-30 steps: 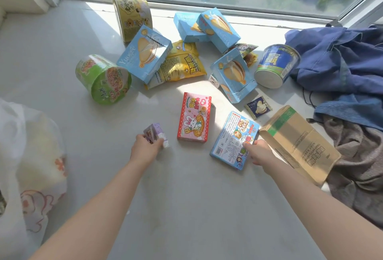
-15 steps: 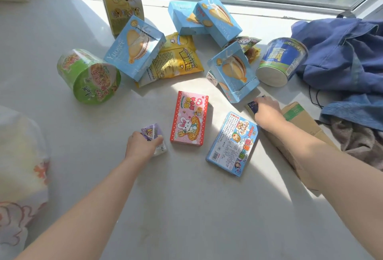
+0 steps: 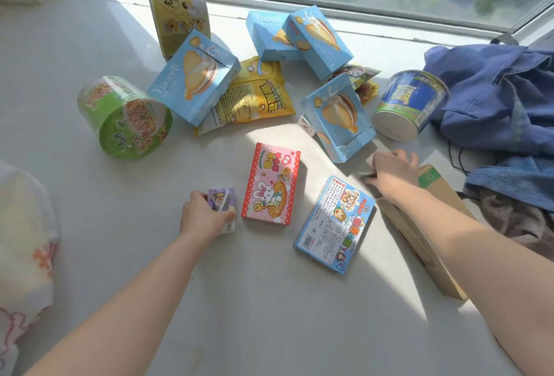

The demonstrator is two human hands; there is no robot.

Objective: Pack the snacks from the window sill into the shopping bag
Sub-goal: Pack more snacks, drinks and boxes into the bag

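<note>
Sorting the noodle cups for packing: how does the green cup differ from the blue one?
The green cup lies at the left, its printed lid end turned toward the camera; the blue cup lies at the right by the blue cloth, showing its white base. The green cup's label is green, the blue cup's dark blue. Both lie on their sides on the sill.

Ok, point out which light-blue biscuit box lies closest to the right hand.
The light-blue box just beyond the right hand, left of the blue cup; the other three sit farther back.
</note>
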